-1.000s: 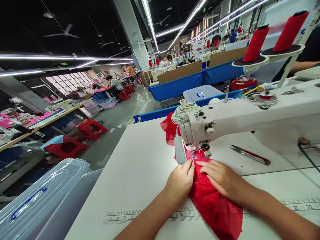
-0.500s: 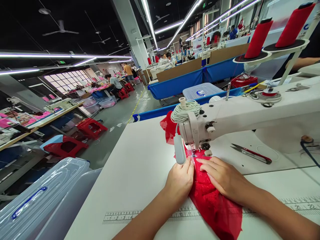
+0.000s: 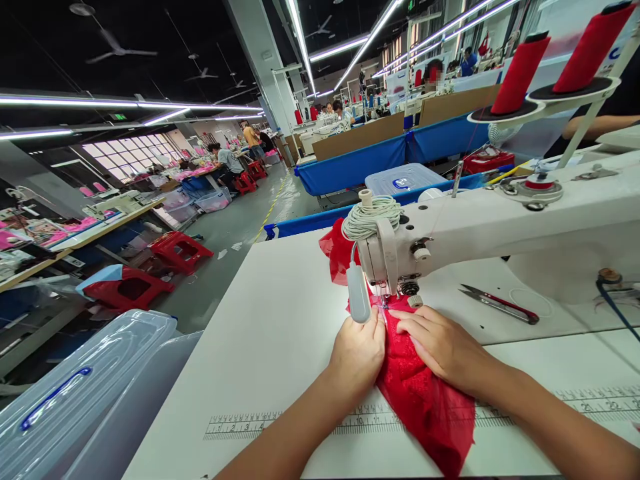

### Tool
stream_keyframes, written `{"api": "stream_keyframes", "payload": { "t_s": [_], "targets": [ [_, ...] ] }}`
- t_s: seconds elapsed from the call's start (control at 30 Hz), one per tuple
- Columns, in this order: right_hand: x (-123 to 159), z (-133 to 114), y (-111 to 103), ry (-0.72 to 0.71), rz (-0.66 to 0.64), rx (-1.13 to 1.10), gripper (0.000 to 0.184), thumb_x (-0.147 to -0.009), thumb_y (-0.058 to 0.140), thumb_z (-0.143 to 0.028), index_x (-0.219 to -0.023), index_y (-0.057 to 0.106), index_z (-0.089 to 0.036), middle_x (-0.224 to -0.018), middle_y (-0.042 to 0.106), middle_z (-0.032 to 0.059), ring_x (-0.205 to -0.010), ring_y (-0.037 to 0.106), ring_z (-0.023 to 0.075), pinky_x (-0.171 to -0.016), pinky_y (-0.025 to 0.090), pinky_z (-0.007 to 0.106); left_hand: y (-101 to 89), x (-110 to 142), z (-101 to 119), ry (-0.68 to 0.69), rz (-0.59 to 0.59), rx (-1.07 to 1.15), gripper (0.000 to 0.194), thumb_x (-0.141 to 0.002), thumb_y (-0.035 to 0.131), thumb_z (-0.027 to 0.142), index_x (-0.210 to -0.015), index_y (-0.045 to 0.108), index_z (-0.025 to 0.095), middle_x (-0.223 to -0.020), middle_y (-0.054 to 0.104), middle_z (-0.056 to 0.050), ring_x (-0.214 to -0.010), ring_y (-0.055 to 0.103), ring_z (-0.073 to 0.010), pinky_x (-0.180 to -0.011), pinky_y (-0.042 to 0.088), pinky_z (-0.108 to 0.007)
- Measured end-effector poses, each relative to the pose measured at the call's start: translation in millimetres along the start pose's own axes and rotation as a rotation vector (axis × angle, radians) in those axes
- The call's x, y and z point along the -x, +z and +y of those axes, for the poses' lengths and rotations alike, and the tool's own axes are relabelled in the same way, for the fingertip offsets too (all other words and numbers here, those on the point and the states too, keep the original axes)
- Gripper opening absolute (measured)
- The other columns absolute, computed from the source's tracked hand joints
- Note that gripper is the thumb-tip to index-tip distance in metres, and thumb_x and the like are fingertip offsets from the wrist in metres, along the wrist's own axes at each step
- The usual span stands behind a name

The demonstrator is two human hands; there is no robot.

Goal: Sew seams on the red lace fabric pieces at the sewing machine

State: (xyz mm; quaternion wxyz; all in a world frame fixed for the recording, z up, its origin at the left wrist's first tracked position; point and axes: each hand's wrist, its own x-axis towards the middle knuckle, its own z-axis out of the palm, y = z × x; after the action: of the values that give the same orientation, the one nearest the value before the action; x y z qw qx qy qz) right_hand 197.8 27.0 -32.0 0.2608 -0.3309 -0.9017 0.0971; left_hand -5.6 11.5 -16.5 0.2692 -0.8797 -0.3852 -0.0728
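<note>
Red sheer lace fabric [image 3: 407, 380] runs beneath the needle and presser foot [image 3: 384, 303] of a white sewing machine [image 3: 480, 230]. On its left edge, just in front of the foot, my left hand [image 3: 357, 350] is closed in a pinch, with thumb and forefinger on the cloth. My right hand [image 3: 445, 343] rests on top of the fabric to the right of the needle, fingers stretched out and lying flat. More red cloth [image 3: 336, 250] lies bunched behind the machine head. A small grey lamp [image 3: 358, 293] partly covers the left fingertips' surroundings.
Thread snips [image 3: 500, 305] lie on the machine bed at right. A printed ruler [image 3: 250, 427] crosses the white table [image 3: 265, 320]. Two red thread cones [image 3: 520, 73] stand above the machine. Lidded plastic boxes [image 3: 100, 373] stand at left near red stools [image 3: 180, 252]. People work farther back.
The red fabric has slid slightly away from me toward the needle, and its near end has drawn up the table. Both hands have moved a little with it, keeping their positions on the cloth.
</note>
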Motion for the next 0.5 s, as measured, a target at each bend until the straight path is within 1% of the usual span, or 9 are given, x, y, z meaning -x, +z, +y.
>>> {"api": "stream_keyframes", "payload": {
  "t_s": [0.23,0.4,0.5],
  "targets": [
    [-0.2,0.8,1.4,0.008,0.026,-0.012,0.035,-0.082,0.037,-0.001,-0.102,0.06,-0.02,-0.122,0.065,0.0098,-0.094,0.058,0.0228,-0.082,0.055,0.041,-1.0,-2.1,1.2,-0.028,-0.051,0.039,0.032,-0.086,0.043,-0.005,-0.109,0.061,0.008,-0.112,0.067,-0.019,-0.083,0.068,-0.0231,-0.061,0.056,-0.032],
    [-0.8,1.5,3.9,0.011,0.036,-0.027,0.037,-0.079,0.037,0.001,-0.101,0.06,-0.019,-0.117,0.066,0.0092,-0.094,0.058,0.0226,-0.08,0.056,0.039,-1.3,-2.9,0.1,-0.005,-0.025,-0.018,0.029,-0.081,0.045,-0.007,-0.099,0.063,0.007,-0.106,0.068,-0.018,-0.079,0.067,-0.0232,-0.058,0.055,-0.032],
    [-1.6,1.6,3.8,0.006,0.051,-0.013,0.038,-0.078,0.037,0.002,-0.101,0.059,-0.018,-0.117,0.066,0.0099,-0.093,0.057,0.0226,-0.081,0.055,0.039,-1.1,-3.3,-0.1,-0.005,-0.018,-0.013,0.029,-0.081,0.046,-0.007,-0.1,0.063,0.007,-0.103,0.069,-0.017,-0.08,0.067,-0.0234,-0.059,0.055,-0.032]
  ]
}}
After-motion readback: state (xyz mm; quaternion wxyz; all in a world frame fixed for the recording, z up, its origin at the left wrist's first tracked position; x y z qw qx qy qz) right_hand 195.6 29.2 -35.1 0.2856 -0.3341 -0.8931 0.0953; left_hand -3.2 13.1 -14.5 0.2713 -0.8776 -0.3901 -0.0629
